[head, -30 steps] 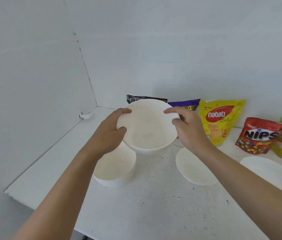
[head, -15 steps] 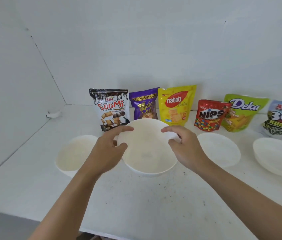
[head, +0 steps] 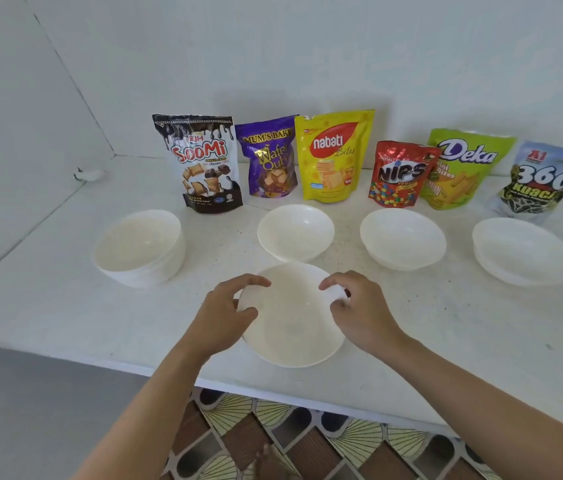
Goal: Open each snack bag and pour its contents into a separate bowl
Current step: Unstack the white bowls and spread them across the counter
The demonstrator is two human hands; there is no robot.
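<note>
Bowl stack: nested at the far left of the table, beside the black cereal bag.
Left hand: fingers curl over the far rim of the front bowl, thumb on its left rim; we read this as a clamp on the bowl.
Front bowl: empty, near the table's front edge, between both hands. We cannot tell whether it rests on the surface.
Right hand: curled on the right rim, mirroring the left.
Bag row: six bags stand along the wall, tops apparently closed, ending at the seed bag.
Bowl handling: we judge it light, stiff, smooth and probably breakable; we hold opposite rims.
Bag handling: we expect soft, crinkly, light pouches; we pinch the top edge to open.
</note>
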